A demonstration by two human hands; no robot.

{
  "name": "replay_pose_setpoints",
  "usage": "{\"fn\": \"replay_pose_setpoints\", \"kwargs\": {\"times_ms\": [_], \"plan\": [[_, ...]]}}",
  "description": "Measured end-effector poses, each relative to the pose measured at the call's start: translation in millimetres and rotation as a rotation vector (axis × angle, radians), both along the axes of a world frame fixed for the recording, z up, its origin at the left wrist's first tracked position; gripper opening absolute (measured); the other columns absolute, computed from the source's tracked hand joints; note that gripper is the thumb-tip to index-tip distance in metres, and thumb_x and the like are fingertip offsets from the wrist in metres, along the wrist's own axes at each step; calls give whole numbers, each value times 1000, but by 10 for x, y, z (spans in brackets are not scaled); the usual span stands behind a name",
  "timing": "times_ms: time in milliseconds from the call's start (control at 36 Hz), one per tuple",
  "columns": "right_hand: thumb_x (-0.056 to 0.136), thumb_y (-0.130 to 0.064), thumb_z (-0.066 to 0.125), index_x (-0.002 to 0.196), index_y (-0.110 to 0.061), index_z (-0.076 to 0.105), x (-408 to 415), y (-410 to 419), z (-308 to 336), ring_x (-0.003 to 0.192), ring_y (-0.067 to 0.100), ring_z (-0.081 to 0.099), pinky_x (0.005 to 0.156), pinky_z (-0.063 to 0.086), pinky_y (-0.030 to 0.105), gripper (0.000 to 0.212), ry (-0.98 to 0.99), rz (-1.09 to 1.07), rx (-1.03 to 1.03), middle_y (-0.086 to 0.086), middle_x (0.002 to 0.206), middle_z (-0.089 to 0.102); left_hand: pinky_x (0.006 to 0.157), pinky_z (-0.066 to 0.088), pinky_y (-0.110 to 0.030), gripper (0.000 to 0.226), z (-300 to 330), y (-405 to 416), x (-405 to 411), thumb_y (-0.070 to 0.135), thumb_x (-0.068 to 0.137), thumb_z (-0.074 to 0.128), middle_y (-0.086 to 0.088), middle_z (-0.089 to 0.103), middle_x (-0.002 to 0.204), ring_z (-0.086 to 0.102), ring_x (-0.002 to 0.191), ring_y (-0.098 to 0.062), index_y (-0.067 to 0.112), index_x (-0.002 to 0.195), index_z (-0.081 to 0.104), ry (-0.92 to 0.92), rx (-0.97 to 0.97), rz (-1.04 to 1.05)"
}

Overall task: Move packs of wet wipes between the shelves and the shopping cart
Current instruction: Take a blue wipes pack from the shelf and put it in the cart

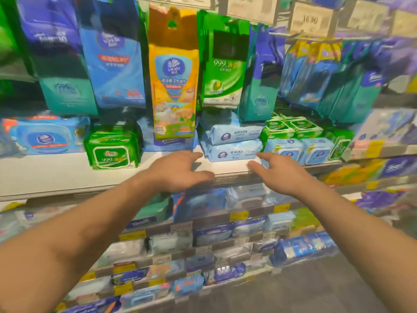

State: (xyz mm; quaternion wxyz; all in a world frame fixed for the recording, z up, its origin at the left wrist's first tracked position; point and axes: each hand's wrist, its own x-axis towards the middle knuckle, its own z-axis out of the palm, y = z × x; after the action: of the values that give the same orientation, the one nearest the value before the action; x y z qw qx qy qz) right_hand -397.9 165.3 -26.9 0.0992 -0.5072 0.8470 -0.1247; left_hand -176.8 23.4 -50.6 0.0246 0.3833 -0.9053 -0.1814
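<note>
Left hand: the left hand reaches over the front edge of the white shelf, fingers straight and spread, holding nothing.
Right hand: the right hand is beside it, fingers extended toward the packs, also empty.
Wet wipes: two pale blue packs lie stacked on the shelf, just beyond the fingertips of both hands; whether any finger touches the lower pack cannot be told.
Neighbours: a green pack sits to the left on the same shelf; small blue lidded packs stand to the right.
Above: a tall yellow pack and a green hanging pack hang above the shelf.
Below: lower shelves hold more packs, blurred.
</note>
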Motion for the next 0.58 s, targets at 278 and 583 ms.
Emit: {"fn": "replay_pose_setpoints", "kwargs": {"times_ms": [278, 583], "plan": [[101, -54, 48, 154, -15, 39, -245, -268, 22, 139, 28, 45, 101, 38, 32, 67, -21, -29, -30, 10, 152, 49, 118, 28, -36, 83, 8, -386, -334, 74, 91, 48, 3, 28, 167, 27, 152, -19, 31, 159, 30, -12, 42, -56], [101, -51, 46, 121, -20, 54, -467, -713, -196, 86, 14, 58, 66, 41, 24, 38, -289, -117, -290, 2, 113, 64, 122, 24, -38, 73, -110, -515, -634, 72, 94, 43, 6, 35, 163, 34, 150, -24, 35, 156, 33, 213, 365, 283]]}}
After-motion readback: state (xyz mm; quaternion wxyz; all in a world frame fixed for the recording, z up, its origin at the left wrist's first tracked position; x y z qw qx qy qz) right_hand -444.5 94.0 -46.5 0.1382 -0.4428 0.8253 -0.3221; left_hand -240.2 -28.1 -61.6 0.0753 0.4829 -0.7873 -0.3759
